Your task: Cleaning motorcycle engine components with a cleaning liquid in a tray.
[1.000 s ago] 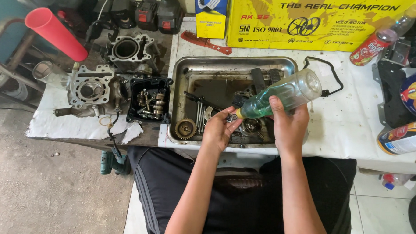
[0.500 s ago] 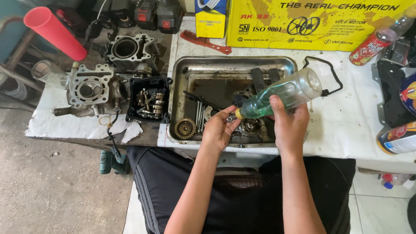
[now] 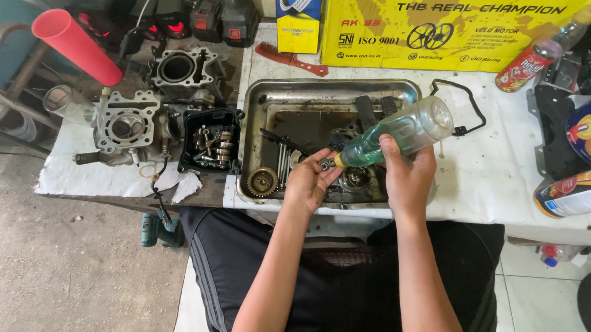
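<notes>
Change: none seen; both hands stay put.
Right hand (image 3: 409, 181): fingers wrapped round clear ribbed plastic bottle (image 3: 393, 134), tilted.
Left hand (image 3: 308, 183): fingers pinch small metal part (image 3: 325, 163).
Tray (image 3: 254, 118): greasy steel.

Bench (image 3: 507, 188), white cover. Centre: metal tray (image 3: 258, 98). Left of it: black parts box (image 3: 210, 142), then cylinder head (image 3: 126, 125); second engine block (image 3: 183, 67) farther back. Far edge: yellow box (image 3: 448, 26), red brush (image 3: 290, 56). Right: tilted red bottle (image 3: 536, 60), spray can (image 3: 573, 195) near edge. Black gasket (image 3: 467, 104) just right of tray.
</notes>
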